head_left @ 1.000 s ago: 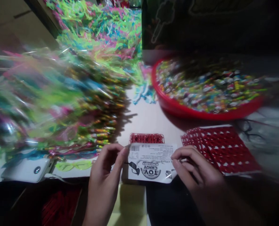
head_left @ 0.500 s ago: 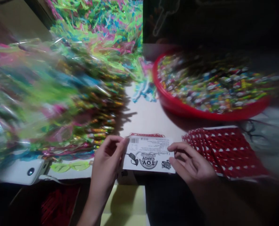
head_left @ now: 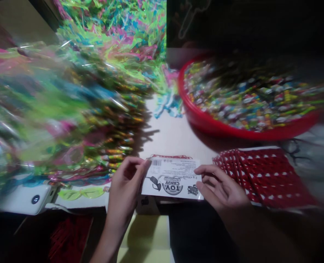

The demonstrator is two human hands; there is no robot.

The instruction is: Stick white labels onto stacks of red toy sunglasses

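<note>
A white printed card point(head_left: 175, 174), its "Toy Candy Sunglasses" print upside down to me, is stretched between my hands at the table's front edge. My left hand point(head_left: 126, 182) pinches its left end between thumb and fingers. At its right end my right hand point(head_left: 223, 190) closes thumb and fingertips on the edge. A thin red edge point(head_left: 173, 156) shows just behind the card; the rest of that item is hidden. Right of my right hand lies a fanned stack of red cards with white marks point(head_left: 268, 175).
Bagged plastic sunglasses with candies point(head_left: 96, 120) pile up at left. A red basin point(head_left: 191, 113) of wrapped candies stands at back right. Yellow-green toy glasses point(head_left: 80, 193) and a white power bank point(head_left: 25, 199) lie front left. Dark-framed glasses point(head_left: 294, 151) lie at right.
The card's lower edge has tilted up slightly. Both hands keep their grip on it with barely any shift.
</note>
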